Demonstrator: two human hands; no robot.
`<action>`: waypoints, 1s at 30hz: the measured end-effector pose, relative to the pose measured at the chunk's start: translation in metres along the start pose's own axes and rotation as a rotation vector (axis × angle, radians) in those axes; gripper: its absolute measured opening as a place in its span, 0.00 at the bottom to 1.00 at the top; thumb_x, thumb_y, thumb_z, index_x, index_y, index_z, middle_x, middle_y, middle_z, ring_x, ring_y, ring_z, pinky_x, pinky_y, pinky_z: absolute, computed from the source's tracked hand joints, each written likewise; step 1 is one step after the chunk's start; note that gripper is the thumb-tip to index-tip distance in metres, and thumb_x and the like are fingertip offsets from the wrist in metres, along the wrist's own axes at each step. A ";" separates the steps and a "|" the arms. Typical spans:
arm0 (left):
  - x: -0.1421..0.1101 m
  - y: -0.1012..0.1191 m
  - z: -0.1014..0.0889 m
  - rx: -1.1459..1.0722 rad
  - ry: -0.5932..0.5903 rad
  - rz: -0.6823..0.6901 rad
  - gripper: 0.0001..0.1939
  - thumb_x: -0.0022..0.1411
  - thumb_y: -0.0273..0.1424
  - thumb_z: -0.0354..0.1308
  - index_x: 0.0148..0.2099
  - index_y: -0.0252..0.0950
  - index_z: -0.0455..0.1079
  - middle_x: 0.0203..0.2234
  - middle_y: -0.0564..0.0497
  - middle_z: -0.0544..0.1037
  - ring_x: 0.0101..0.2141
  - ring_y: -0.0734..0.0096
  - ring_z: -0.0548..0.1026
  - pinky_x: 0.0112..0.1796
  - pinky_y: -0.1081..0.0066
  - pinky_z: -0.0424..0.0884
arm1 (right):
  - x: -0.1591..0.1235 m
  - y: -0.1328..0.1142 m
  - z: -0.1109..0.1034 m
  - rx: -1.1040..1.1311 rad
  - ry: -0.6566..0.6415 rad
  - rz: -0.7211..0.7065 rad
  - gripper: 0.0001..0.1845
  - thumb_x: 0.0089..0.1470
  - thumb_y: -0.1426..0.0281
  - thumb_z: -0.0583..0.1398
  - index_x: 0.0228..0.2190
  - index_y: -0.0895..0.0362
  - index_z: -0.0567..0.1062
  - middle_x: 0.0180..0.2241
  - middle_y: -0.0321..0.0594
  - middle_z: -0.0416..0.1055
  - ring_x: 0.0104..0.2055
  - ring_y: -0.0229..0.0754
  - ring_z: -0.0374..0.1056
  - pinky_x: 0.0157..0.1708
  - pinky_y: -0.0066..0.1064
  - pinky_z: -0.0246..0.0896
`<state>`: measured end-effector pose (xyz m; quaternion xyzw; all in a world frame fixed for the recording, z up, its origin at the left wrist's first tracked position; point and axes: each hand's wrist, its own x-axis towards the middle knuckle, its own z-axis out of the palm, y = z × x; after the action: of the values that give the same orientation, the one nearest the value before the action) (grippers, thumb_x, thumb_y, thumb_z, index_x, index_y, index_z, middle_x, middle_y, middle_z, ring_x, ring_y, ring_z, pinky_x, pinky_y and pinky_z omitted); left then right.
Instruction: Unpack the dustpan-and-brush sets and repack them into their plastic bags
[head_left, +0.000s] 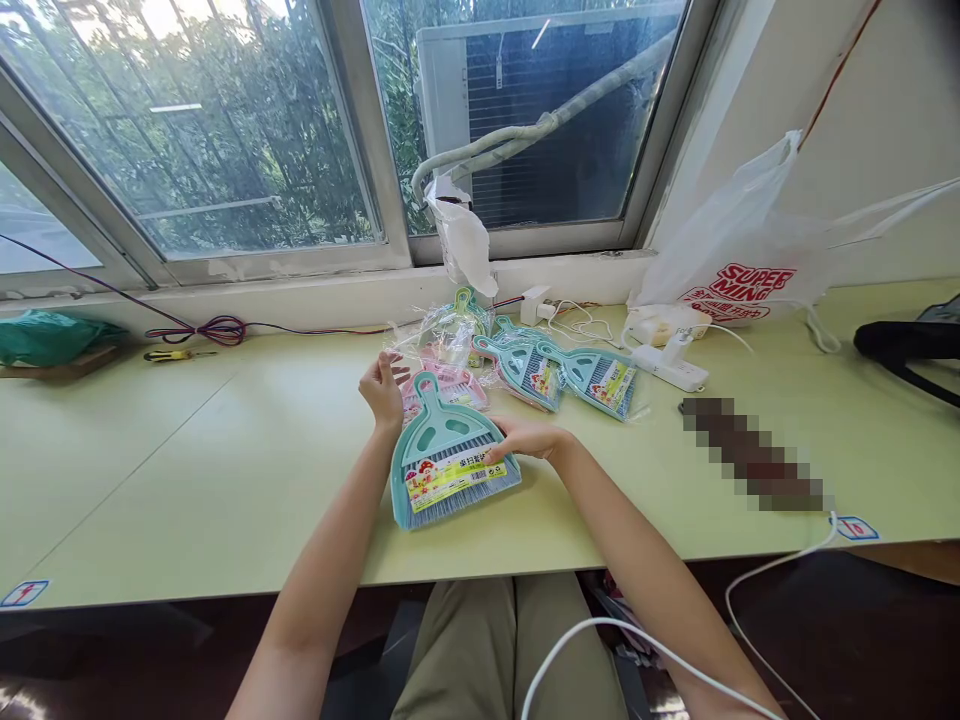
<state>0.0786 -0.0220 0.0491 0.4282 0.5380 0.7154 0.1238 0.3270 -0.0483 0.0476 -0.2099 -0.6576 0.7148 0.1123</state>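
Note:
A light-green dustpan and brush set (442, 432) lies tilted near the table's front edge, with a yellow printed label (435, 482) across the grey bristles. My right hand (529, 440) grips the set's right side, thumb over the label. Left of the dustpan's handle, my left hand (385, 392) is raised with its fingers curled beside a crumpled clear plastic wrapper (442, 335). Whether it pinches that wrapper is hard to make out. Behind are a pink set (457, 388) and wrapped green sets (525, 370) (600, 378).
At the right stand a white plastic bag (739, 270) and a white power strip (671, 368). A blurred-out dark object (754, 455) has a white cable. On the left lie a screwdriver (169, 355), coiled wire (223, 330) and a green bag (56, 338). A window runs behind the table.

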 end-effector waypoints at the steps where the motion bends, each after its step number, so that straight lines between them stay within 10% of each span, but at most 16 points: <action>1: -0.001 -0.001 0.001 0.012 -0.010 0.015 0.29 0.65 0.52 0.44 0.41 0.31 0.73 0.38 0.42 0.79 0.29 0.70 0.79 0.30 0.70 0.77 | 0.000 0.000 -0.001 0.017 0.028 0.009 0.36 0.37 0.68 0.72 0.50 0.52 0.71 0.48 0.39 0.74 0.50 0.46 0.70 0.46 0.35 0.70; 20: 0.003 0.006 -0.008 0.079 0.063 0.187 0.25 0.66 0.48 0.47 0.39 0.33 0.75 0.39 0.45 0.75 0.33 0.72 0.77 0.31 0.72 0.78 | 0.001 -0.003 -0.005 0.162 0.257 0.013 0.36 0.36 0.71 0.71 0.50 0.53 0.70 0.49 0.41 0.74 0.50 0.47 0.72 0.43 0.34 0.74; 30: 0.002 -0.003 0.001 -0.056 -0.293 0.030 0.27 0.58 0.53 0.55 0.38 0.32 0.77 0.36 0.44 0.77 0.34 0.67 0.77 0.30 0.68 0.78 | 0.000 -0.003 -0.003 0.130 0.221 0.020 0.35 0.35 0.70 0.72 0.48 0.53 0.72 0.48 0.40 0.75 0.49 0.47 0.72 0.42 0.33 0.73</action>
<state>0.0768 -0.0191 0.0479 0.5323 0.4877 0.6618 0.2021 0.3283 -0.0451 0.0504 -0.2860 -0.5914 0.7295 0.1904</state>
